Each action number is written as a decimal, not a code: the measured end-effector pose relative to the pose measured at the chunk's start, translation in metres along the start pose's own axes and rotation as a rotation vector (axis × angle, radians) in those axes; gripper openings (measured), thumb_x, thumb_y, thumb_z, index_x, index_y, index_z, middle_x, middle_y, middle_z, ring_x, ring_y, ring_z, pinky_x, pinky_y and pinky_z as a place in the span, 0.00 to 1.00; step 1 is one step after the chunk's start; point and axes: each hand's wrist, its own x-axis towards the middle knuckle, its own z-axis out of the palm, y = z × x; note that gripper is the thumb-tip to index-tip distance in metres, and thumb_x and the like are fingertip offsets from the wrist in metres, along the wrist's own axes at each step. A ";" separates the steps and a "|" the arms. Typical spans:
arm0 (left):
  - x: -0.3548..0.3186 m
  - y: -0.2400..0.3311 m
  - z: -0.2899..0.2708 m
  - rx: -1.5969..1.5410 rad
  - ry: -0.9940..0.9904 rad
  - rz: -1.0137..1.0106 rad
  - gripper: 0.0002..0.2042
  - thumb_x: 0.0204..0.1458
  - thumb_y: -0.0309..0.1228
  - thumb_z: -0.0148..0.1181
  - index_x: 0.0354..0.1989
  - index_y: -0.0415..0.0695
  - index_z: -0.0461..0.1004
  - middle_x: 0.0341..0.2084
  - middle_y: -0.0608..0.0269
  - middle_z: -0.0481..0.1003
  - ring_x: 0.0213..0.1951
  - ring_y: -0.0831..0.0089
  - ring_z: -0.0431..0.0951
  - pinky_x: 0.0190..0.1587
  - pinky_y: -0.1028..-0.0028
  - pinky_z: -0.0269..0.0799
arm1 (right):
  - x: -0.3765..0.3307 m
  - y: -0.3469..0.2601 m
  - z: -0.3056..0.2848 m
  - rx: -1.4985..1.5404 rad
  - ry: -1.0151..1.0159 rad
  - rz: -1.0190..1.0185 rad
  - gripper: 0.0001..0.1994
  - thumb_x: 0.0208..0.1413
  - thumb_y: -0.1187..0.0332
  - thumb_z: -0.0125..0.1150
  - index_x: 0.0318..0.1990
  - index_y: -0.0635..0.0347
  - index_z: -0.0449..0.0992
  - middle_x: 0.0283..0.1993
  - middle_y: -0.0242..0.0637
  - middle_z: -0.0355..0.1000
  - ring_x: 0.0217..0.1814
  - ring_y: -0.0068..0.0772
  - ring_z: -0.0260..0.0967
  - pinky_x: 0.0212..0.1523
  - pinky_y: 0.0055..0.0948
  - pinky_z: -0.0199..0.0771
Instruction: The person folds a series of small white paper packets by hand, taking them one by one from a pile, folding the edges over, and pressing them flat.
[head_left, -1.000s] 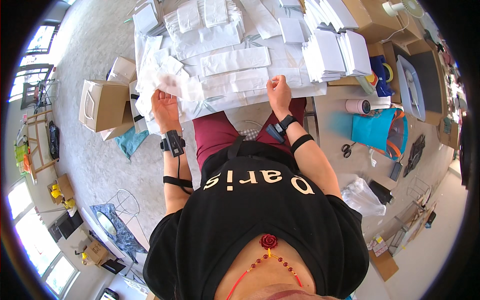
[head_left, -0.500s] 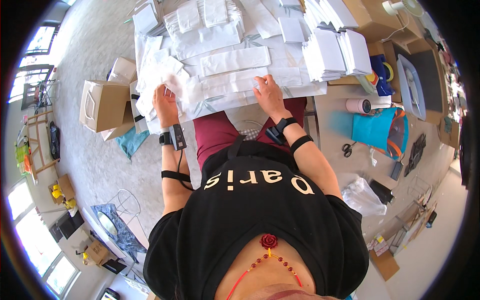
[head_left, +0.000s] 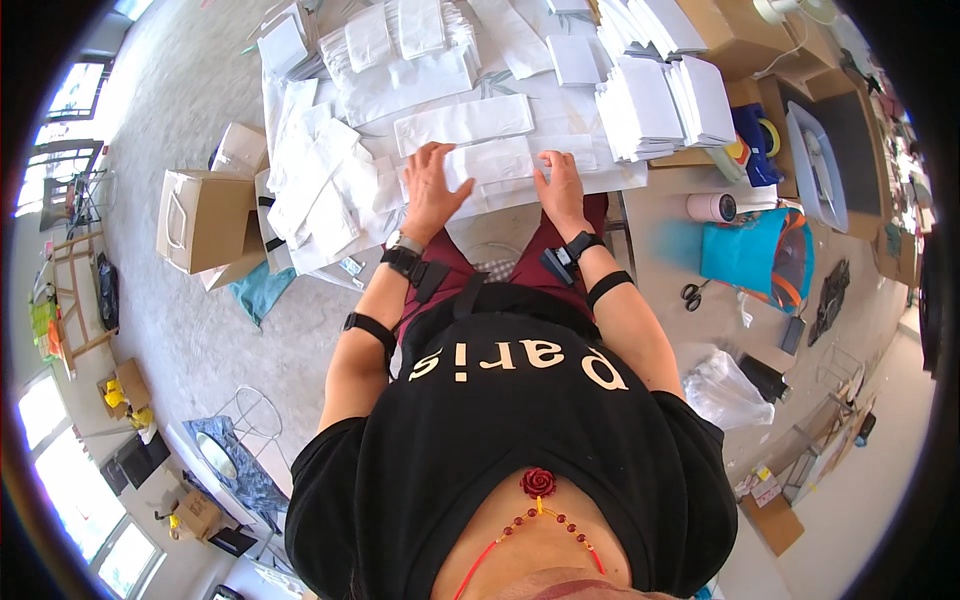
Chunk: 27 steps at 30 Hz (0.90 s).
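Note:
My left hand (head_left: 432, 190) is open, thumb spread from the fingers, at the left end of a flat white strip (head_left: 490, 160) lying near the table's front edge. It looks like thin paper or plastic. My right hand (head_left: 562, 192) rests at that strip's right part, fingers loosely bent and apart, holding nothing I can see. Just beyond the hands lies another flat white piece (head_left: 465, 122). To the left of my left hand, loose white sheets or bags (head_left: 325, 185) overlap in a heap.
Stacks of folded white paper (head_left: 645, 105) stand on the table's right side. More white bundles (head_left: 405, 65) lie at the back. Cardboard boxes (head_left: 205, 220) flank the table. On the right are a pink cylinder (head_left: 712, 207), a turquoise bag (head_left: 740, 250) and scissors (head_left: 691, 296).
My left hand has moved right, from the loose heap to the strip's left end, and its fingers have spread. My right hand has shifted slightly right.

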 end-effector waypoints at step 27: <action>0.049 0.028 0.064 0.164 -0.314 0.084 0.40 0.33 0.47 0.79 0.58 0.48 0.72 0.56 0.53 0.65 0.61 0.53 0.62 0.63 0.51 0.54 | 0.000 0.025 -0.020 -0.062 -0.001 0.170 0.17 0.58 0.71 0.66 0.53 0.61 0.71 0.51 0.49 0.70 0.49 0.54 0.73 0.48 0.45 0.76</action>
